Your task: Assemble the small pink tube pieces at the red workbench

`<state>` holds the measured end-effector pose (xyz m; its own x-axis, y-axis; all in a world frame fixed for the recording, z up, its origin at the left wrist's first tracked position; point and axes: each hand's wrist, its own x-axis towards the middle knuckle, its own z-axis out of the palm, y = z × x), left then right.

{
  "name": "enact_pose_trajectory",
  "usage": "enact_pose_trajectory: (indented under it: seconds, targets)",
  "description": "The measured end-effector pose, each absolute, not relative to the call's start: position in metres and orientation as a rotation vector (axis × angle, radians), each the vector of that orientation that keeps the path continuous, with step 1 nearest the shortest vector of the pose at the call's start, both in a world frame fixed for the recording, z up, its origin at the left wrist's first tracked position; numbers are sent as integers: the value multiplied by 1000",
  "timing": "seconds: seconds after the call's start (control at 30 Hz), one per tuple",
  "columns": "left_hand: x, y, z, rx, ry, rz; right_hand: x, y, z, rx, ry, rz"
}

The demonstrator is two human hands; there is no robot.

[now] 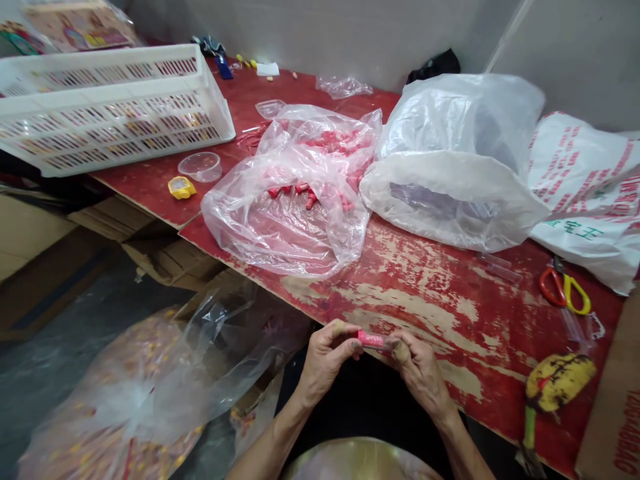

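At the table's near edge, my left hand (326,359) pinches one end of a small pink tube (371,339) with pale lettering. Thumb and fingers of my right hand (419,365) close on its other end, which looks clear or greyish. The fingertips partly cover both ends, so I cannot tell exactly what the tube is. Beyond my hands lies an open clear plastic bag (285,233). Several small pink-red pieces (311,199) are inside that bag, some loose near its mouth.
On the red worn table (415,287) are a white plastic bag (450,200), scissors (565,287), a blackened banana (560,381), a yellow tape measure (181,187) and a white basket (125,120). A cardboard box (613,400) borders the right. A large filled bag (120,400) sits lower left.
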<state>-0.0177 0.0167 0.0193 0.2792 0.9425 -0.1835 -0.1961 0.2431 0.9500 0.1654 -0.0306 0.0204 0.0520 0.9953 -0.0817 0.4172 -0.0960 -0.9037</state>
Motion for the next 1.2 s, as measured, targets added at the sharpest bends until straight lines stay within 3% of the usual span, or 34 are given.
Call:
enact_pose_trajectory:
  seconds: [0.47,0.83,1.2]
  targets:
    - [-18,17,22,1101,944,898,162,-29,16,-1659,-1312,994]
    - [-19,20,25,936,966,886,173,-30,18,-1317,-1622,825]
    - [-21,23,18,868,860,872,171,-25,17,-1373,-1647,799]
